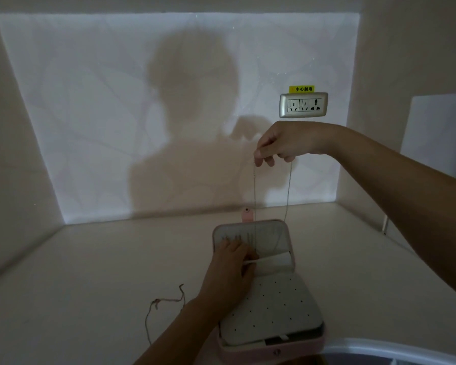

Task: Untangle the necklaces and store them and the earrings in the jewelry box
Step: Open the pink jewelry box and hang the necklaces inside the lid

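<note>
A pink jewelry box (290, 349) lies open on the pale tabletop, its lid (287, 233) laid back toward the wall. A grey perforated earring panel (271, 312) fills the near half. My right hand (282, 144) is raised above the box and pinches a thin silver necklace (254, 191), whose two strands hang down into the lid. My left hand (231, 272) rests on the lid's inner pocket and holds its white flap (271, 259) pulled open. A reddish necklace (166, 301) lies loose on the table left of the box.
A wall socket (303, 104) with a yellow label sits on the back wall. A white lampshade (437, 133) stands at the right. A curved white and grey rim (395, 349) shows at the bottom right corner. Walls close in the table on three sides.
</note>
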Available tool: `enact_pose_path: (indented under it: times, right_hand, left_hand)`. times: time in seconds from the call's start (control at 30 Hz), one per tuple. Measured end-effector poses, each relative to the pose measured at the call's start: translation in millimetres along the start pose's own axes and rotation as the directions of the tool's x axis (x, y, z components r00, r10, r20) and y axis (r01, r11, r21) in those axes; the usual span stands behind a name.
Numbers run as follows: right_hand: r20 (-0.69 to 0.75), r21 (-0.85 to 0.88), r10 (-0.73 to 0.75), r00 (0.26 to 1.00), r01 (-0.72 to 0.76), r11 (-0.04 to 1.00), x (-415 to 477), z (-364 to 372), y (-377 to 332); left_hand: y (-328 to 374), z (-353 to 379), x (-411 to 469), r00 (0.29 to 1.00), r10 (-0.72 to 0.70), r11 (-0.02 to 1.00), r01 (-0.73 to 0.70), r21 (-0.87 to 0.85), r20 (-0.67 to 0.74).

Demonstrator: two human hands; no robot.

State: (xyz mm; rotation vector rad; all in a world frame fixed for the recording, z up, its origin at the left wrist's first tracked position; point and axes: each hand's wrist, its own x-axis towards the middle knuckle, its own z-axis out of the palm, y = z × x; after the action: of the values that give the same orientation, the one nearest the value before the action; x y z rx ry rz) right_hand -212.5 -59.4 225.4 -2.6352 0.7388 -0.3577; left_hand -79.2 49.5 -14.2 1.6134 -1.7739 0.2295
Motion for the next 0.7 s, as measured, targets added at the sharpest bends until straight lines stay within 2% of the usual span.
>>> enact_pose_path:
  times: [0.2,0.4,0.7]
  right_hand:
    - [0.013,-0.161,0.007,1.000,-0.005,0.987,2,4,5]
    - [0.116,-0.146,-0.025,0.993,0.042,0.988,4,17,8]
    - [0.070,-0.182,-0.003,0.998,0.016,0.983,5,45,30]
  left_hand:
    - [1,-2,-1,1.000,-0.004,1.000,0.004,0.008,0.006]
    - [2,-2,-1,1.000,-0.009,1.000,0.009,0.018,0.009]
    - [1,-1,0,0.999,-0.029,0.999,0.028,0.024,0.028]
